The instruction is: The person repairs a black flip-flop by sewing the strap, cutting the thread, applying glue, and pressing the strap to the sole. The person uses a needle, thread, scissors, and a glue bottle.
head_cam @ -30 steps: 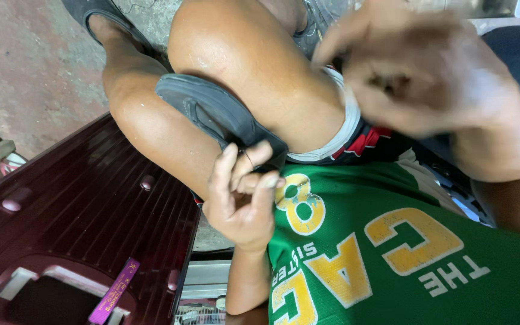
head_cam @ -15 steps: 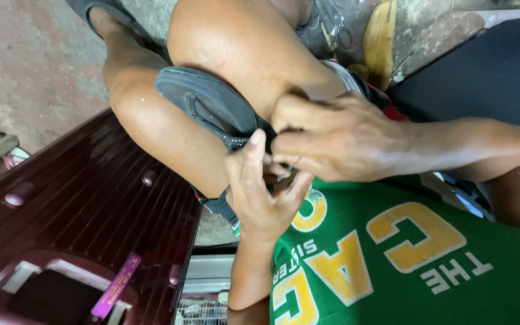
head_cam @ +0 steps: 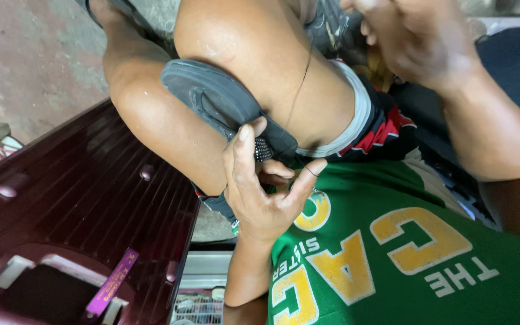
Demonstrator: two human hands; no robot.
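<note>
In the head view, the right hand has gone up and away from the lap, where half a second ago it met the left hand. Its fingers are blurred; I cannot tell what they hold. A thin dark thread now runs down the leg. The left fingers pinch the dark grey cloth shoe piece between the knees, beside the dark red ribbed plastic lid. It looks like one stitch pulled through.

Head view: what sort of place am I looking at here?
Probably an informal spot at ground level, maybe outdoors or a small workshop. A bare concrete floor lies below, a ribbed maroon plastic stool stands beside the person's knee, and a wire grate shows underneath.
</note>
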